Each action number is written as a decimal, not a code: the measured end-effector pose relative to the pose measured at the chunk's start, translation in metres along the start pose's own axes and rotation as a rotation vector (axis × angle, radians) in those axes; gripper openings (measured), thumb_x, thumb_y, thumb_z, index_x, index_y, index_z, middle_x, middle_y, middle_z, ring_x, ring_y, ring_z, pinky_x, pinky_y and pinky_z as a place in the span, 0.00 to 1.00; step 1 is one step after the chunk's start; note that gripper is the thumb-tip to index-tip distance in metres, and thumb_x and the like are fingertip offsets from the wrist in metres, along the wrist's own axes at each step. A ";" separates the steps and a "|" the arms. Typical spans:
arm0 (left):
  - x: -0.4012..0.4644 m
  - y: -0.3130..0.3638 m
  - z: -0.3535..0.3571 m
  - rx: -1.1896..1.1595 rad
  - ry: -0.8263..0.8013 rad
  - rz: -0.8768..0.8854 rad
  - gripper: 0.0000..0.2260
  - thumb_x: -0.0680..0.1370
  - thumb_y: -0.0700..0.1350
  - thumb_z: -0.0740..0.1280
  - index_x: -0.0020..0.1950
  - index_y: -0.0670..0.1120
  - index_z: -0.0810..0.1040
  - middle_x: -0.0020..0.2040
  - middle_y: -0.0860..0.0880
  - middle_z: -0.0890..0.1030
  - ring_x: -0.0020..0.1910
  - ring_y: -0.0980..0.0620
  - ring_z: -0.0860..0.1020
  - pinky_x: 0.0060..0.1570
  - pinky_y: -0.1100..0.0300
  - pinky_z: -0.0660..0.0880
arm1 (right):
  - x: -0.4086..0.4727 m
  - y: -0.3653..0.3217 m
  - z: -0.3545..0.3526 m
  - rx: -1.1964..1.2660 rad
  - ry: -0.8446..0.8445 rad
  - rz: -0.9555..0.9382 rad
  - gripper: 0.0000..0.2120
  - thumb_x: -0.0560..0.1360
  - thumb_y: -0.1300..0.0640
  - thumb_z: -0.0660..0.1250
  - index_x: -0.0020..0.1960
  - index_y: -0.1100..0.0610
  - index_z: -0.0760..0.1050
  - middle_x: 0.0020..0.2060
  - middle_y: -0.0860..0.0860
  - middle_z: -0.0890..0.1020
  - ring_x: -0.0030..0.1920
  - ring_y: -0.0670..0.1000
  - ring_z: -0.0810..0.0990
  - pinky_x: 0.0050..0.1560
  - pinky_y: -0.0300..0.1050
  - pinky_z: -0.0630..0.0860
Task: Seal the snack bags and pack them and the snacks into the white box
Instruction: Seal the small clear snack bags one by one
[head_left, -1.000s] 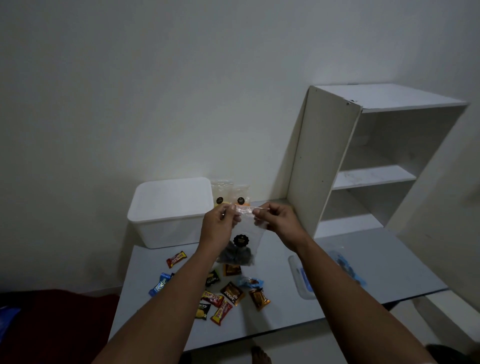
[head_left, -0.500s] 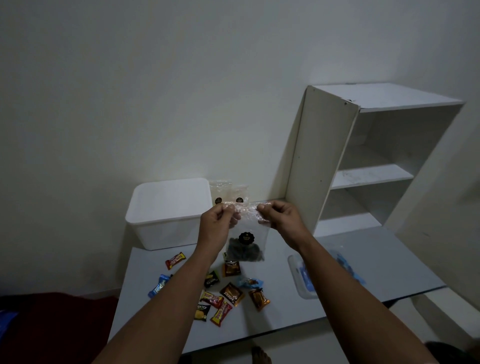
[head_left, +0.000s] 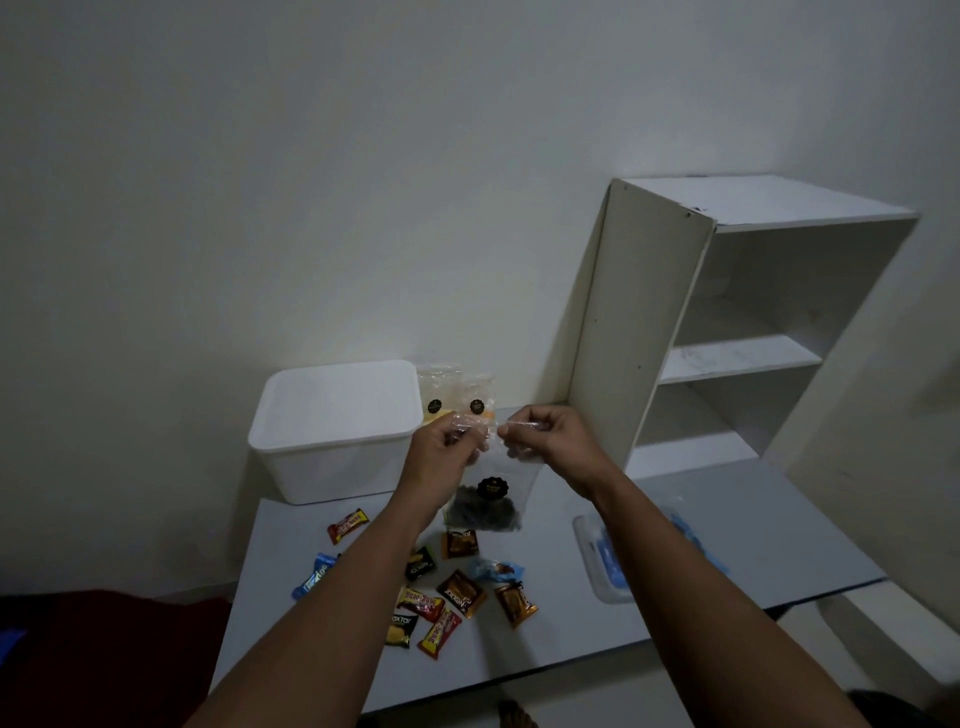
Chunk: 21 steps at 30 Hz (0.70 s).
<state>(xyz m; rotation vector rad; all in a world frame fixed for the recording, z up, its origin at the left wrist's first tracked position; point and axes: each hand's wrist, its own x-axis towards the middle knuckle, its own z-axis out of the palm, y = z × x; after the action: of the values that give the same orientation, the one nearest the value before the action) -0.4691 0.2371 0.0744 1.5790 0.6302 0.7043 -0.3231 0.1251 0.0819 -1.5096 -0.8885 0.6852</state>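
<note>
A clear snack bag (head_left: 488, 501) with dark snacks and a black round label hangs above the table. My left hand (head_left: 447, 449) pinches its top edge on the left, and my right hand (head_left: 545, 436) pinches the top edge on the right. Behind my hands, two more clear bags (head_left: 457, 397) with black labels stand against the wall. The white box (head_left: 337, 431) stands at the table's back left, its lid on. Several small wrapped snacks (head_left: 457, 597) lie scattered on the grey table (head_left: 727, 519) under my forearms.
A white open shelf unit (head_left: 727, 322) stands at the back right of the table. A clear plastic lid or tray with something blue (head_left: 613, 561) lies right of my right forearm. A dark red surface (head_left: 104, 660) lies left of the table.
Both hands stay on the bag's top edge. They have shifted slightly along it, and the bag hangs a little lower in the frame.
</note>
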 end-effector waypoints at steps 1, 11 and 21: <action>0.000 0.002 -0.001 0.005 -0.013 0.016 0.05 0.81 0.41 0.69 0.46 0.45 0.83 0.39 0.49 0.84 0.38 0.57 0.80 0.44 0.63 0.80 | 0.000 -0.001 0.001 -0.023 -0.006 -0.002 0.08 0.75 0.60 0.75 0.46 0.67 0.83 0.37 0.56 0.85 0.38 0.51 0.83 0.45 0.46 0.80; -0.004 -0.004 -0.008 0.088 -0.069 0.043 0.12 0.84 0.45 0.63 0.46 0.47 0.84 0.38 0.49 0.84 0.38 0.55 0.80 0.49 0.55 0.80 | -0.009 -0.002 0.001 -0.089 -0.017 0.015 0.13 0.76 0.56 0.75 0.47 0.68 0.82 0.39 0.56 0.86 0.38 0.50 0.83 0.45 0.47 0.79; -0.005 -0.006 0.015 0.202 0.208 -0.038 0.15 0.80 0.51 0.67 0.37 0.47 0.71 0.34 0.49 0.74 0.33 0.50 0.71 0.38 0.55 0.70 | -0.018 0.002 0.001 0.053 0.192 0.144 0.11 0.77 0.56 0.74 0.50 0.65 0.82 0.42 0.56 0.88 0.40 0.53 0.86 0.41 0.45 0.82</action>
<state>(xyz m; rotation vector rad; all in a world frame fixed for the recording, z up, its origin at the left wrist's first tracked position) -0.4611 0.2244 0.0664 1.6859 0.9056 0.8025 -0.3329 0.1102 0.0785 -1.5733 -0.6171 0.6496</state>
